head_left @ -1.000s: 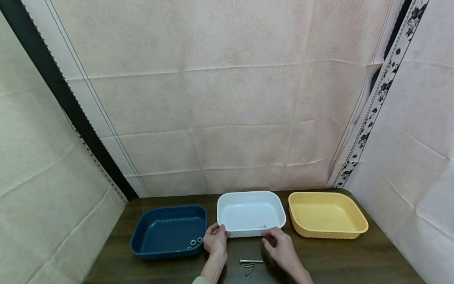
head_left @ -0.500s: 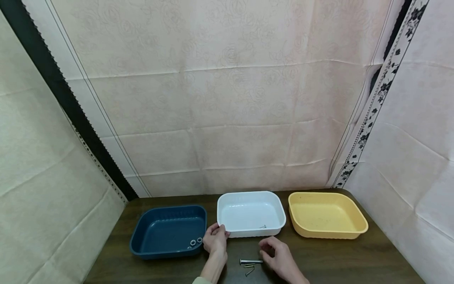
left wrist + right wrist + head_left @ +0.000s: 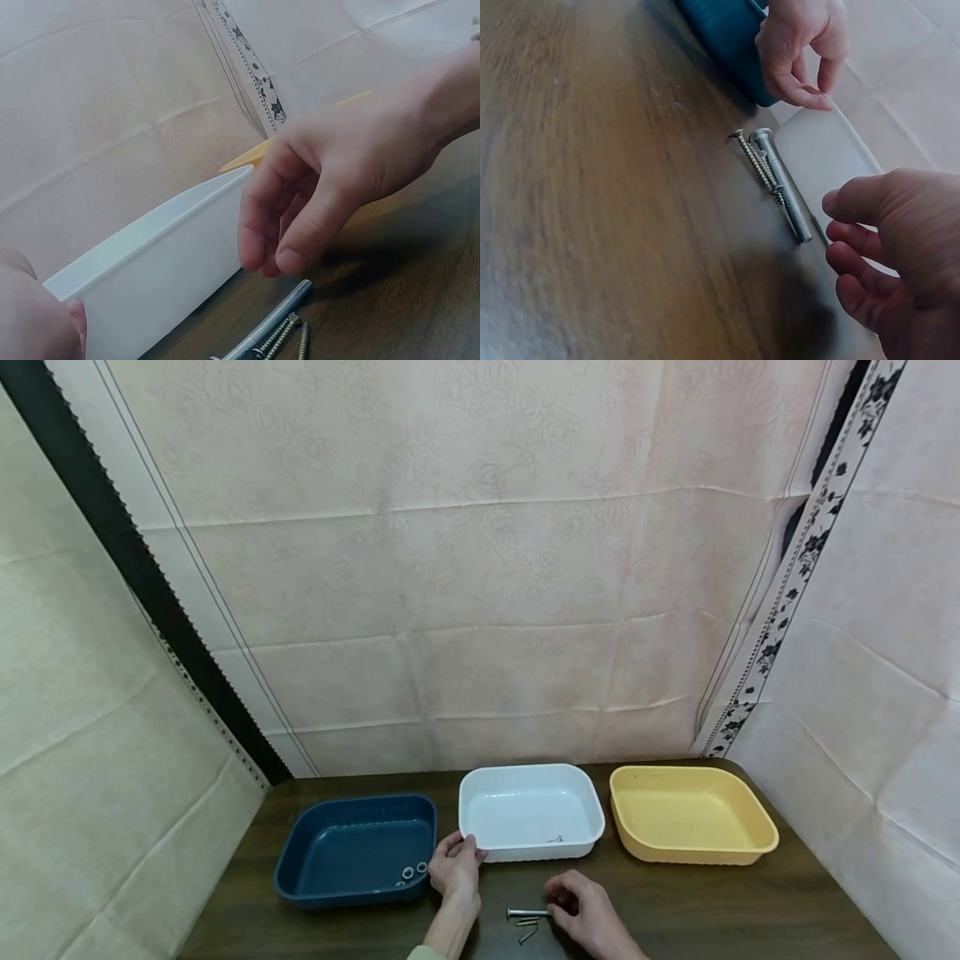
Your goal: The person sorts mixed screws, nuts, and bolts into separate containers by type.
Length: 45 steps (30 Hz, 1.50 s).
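My left hand (image 3: 456, 870) pinches the near left corner of the white tray (image 3: 517, 855) between thumb and fingers. In front of that tray lies a long silver bolt (image 3: 783, 187) on the table. Several brass-coloured screws (image 3: 757, 163) lie right alongside it. My right hand (image 3: 585, 912) hovers over the threaded end of the bolt, fingers loosely bent and nothing between them. The left wrist view shows a gap between its fingertips (image 3: 291, 260) and the bolt. Inside the white tray, near its front wall, are small thin screws (image 3: 555, 839).
A dark blue tray (image 3: 300, 896) stands to the left, with several metal nuts (image 3: 408, 872) in its near right corner. On the right is a yellow tray (image 3: 690, 857). Pale patterned cloth (image 3: 487, 610) closes off the table's back and sides.
My right hand has drawn back from the front rim of the white tray, down to the bolt's end. The left hand keeps its hold on the tray's corner.
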Tool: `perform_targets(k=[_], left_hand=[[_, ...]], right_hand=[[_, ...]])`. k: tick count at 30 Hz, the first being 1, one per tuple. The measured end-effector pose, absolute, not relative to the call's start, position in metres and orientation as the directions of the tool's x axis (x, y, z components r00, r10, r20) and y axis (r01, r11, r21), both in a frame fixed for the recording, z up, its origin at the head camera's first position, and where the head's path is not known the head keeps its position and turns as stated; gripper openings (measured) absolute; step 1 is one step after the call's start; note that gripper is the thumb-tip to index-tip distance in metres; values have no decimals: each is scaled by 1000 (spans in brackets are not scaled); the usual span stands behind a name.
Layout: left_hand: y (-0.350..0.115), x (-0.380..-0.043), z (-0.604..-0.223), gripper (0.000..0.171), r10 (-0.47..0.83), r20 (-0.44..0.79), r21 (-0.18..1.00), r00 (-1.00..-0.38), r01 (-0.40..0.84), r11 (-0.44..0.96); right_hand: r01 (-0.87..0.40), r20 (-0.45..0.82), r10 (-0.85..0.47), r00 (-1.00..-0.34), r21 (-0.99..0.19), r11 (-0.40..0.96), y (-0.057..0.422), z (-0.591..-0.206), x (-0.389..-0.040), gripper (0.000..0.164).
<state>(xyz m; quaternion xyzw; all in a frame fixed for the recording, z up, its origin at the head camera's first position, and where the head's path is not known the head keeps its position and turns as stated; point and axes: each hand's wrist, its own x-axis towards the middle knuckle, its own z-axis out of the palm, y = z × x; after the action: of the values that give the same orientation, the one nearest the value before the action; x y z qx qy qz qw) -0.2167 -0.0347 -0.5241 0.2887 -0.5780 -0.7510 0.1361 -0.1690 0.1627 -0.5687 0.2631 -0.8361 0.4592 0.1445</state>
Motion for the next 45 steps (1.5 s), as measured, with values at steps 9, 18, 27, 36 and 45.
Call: perform_targets(k=[9, 18, 27, 36, 45], left_hand=[[-34, -218, -525, 24, -545, -275, 946, -793, -121, -301], [-35, -217, -524, 25, -542, -275, 945, -794, -120, -303], [-35, -217, -525, 26, -540, -274, 944, -796, -116, -308], [-34, -217, -523, 25, -540, -281, 944, -793, -126, -306], [-34, -216, -522, 25, -540, -279, 946, -794, -129, -298]], right_hand=[[-610, 511, -333, -792, -675, 416, 163, -575, -169, 28], [-588, 454, -381, -806, -691, 420, 163, -576, -171, 23], [-619, 474, -405, -782, -663, 420, 162, -575, -172, 23], [-584, 415, -424, -805, -684, 438, 163, -574, -174, 19], [-556, 375, -426, -823, -687, 468, 163, -574, -174, 18]])
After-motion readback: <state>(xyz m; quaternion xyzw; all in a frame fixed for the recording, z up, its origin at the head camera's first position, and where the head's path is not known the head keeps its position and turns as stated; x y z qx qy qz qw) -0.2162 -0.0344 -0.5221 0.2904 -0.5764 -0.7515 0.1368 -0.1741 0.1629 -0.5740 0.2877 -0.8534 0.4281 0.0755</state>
